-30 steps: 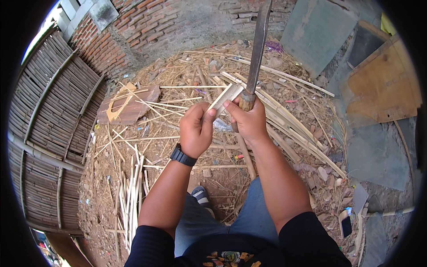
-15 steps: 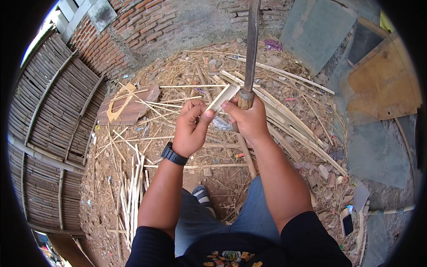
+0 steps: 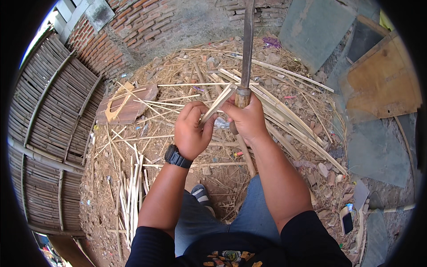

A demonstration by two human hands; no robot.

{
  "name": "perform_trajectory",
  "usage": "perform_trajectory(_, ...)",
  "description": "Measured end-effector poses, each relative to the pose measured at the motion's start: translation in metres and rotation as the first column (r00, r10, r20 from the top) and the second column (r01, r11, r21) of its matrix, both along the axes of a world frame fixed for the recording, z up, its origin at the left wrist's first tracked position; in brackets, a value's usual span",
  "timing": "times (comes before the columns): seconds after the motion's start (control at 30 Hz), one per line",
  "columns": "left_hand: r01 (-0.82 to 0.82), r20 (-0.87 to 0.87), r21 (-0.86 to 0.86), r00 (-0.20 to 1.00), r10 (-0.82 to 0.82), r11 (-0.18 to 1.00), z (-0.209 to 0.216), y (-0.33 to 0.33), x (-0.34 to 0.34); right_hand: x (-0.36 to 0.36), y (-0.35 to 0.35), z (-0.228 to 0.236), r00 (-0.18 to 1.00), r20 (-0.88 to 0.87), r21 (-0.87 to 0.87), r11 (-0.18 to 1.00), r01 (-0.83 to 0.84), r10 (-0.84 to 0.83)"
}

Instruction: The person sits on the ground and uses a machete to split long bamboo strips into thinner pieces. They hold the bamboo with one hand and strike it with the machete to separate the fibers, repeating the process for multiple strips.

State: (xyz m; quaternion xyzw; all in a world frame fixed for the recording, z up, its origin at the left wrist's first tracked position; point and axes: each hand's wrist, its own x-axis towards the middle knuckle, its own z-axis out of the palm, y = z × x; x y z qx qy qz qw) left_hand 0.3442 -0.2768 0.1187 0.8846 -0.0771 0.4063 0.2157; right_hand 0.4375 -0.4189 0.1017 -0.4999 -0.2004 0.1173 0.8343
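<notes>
My left hand (image 3: 192, 129), with a dark watch on the wrist, is closed around the near end of a split bamboo strip (image 3: 219, 103). The strip slants up and away to the right, its far end close to the blade. Wrapped round the wooden handle of a machete is my right hand (image 3: 247, 116). The machete (image 3: 247, 49) stands nearly upright in the picture, its long dark blade pointing away from me. My right thumb lies close to the strip; whether it touches is unclear.
Split bamboo strips (image 3: 293, 124) lie on the debris-strewn ground at right, and a pile of thin pale sticks (image 3: 131, 198) at lower left. A brown board (image 3: 129, 107) lies far left. Bamboo fencing (image 3: 53, 124), a brick wall (image 3: 155, 26) and leaning sheets (image 3: 316, 31) surround the spot. A phone (image 3: 346, 220) lies lower right.
My left hand has rolled the bamboo strip, so a different side faces up, and its wrist has turned. The machete has shifted slightly left; my right hand keeps its grip.
</notes>
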Motion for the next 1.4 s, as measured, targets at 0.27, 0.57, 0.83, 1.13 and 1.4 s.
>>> perform_trajectory(0.27, -0.124, 0.057, -0.033, 0.990, 0.126, 0.992, 0.013, 0.016, 0.002, 0.005, -0.017, 0.013, 0.997, 0.058, -0.167, 0.984, 0.066, -0.057)
perform_trajectory(0.57, -0.172, 0.098, -0.038, 0.980, 0.176, 0.984, 0.020, 0.048, 0.010, 0.009, -0.046, 0.024, 0.943, -0.043, -0.091, 0.938, -0.333, 0.331)
perform_trajectory(0.83, -0.195, 0.145, -0.004, 0.970, 0.193, 0.981, 0.016, 0.052, 0.017, 0.007, -0.047, 0.025, 0.889, -0.041, -0.185, 0.870, -0.456, 0.457)
perform_trajectory(1.13, -0.195, 0.132, -0.004, 0.972, 0.194, 0.981, 0.014, 0.054, 0.017, 0.008, -0.046, 0.022, 0.880, -0.085, -0.174, 0.862, -0.475, 0.468)
perform_trajectory(1.4, -0.188, 0.131, -0.042, 0.973, 0.192, 0.981, 0.015, 0.052, 0.015, 0.006, -0.044, 0.022, 0.884, -0.106, -0.105, 0.879, -0.465, 0.455)
